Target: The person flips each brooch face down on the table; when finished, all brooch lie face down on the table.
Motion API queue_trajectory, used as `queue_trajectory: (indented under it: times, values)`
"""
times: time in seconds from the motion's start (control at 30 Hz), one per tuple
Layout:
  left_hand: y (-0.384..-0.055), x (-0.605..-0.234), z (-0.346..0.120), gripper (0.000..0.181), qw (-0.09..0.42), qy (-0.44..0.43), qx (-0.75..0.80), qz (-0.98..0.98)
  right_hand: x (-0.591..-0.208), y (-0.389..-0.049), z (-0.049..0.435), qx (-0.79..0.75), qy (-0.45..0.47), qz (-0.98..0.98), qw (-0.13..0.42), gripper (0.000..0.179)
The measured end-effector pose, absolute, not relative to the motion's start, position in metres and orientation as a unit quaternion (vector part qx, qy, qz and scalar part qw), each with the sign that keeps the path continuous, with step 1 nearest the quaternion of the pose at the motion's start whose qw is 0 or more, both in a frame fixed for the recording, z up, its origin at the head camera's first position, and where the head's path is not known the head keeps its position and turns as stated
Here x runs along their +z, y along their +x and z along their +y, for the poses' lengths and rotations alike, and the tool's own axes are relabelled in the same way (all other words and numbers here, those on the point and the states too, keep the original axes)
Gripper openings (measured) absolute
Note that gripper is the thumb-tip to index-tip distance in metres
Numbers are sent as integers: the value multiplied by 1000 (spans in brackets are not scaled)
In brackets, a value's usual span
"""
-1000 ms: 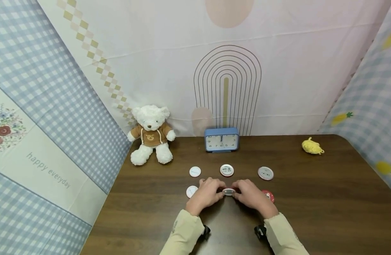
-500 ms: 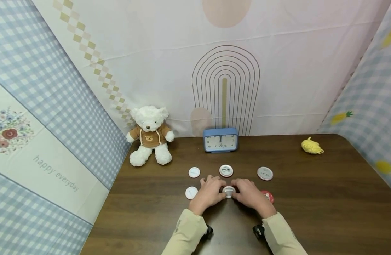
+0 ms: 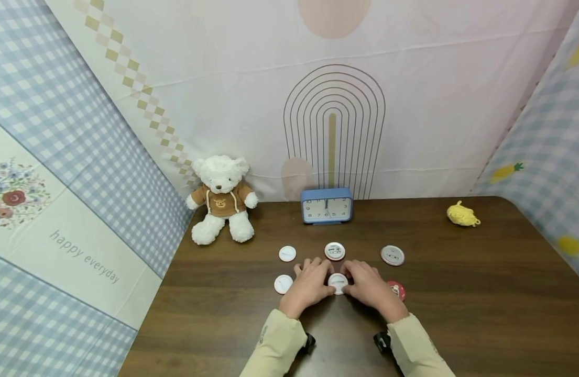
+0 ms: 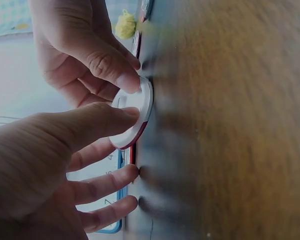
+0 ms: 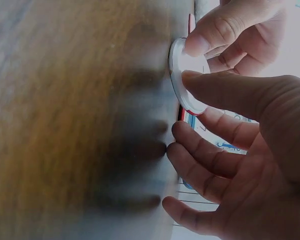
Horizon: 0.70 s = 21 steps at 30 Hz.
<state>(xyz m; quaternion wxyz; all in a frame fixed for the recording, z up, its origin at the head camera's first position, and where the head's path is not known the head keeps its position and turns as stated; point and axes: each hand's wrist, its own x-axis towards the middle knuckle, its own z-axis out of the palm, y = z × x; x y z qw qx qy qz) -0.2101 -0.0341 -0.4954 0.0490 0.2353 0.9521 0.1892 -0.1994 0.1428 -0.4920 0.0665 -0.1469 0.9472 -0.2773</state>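
Note:
Between my two hands is a round badge (image 3: 338, 283), its white pin back facing up and a red edge showing below in the left wrist view. My left hand (image 3: 312, 283) pinches its left side, thumb on the white back (image 4: 132, 125). From the other side my right hand (image 3: 367, 283) pinches it too, thumb on top and index finger beneath. In the wrist views the badge is tilted, close over the table, and the other fingertips reach down near the surface. Just beyond the hands lies another badge (image 3: 335, 251), back up.
Two white-backed badges (image 3: 287, 254) lie left of the hands. A larger badge (image 3: 392, 255) and a red badge (image 3: 396, 290), partly covered by the right hand, are on the right. Farther back are a blue clock (image 3: 327, 206), a white teddy bear (image 3: 222, 201) and a yellow toy (image 3: 462, 214).
The badge between my hands has tipped from nearly edge-on to showing its white back to the head camera. Both hands stay in about the same place.

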Motion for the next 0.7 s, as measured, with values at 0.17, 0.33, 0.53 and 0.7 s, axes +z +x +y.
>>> queue_trajectory:
  times: [0.17, 0.33, 0.53, 0.7]
  values:
    - [-208, -496, -35, 26, 54, 236, 185, 953, -493, -200, 141, -261, -138, 952, 82, 20]
    - [-207, -499, -36, 26, 54, 240, 176, 953, -496, -199, 142, -254, -149, 953, 77, 20]
    - [-208, -498, -35, 27, 53, 241, 166, 955, -496, -198, 143, -249, -160, 953, 63, 24]
    - [-208, -497, -34, 30, 53, 246, 163, 954, -494, -198, 144, -249, -169, 952, 57, 24]
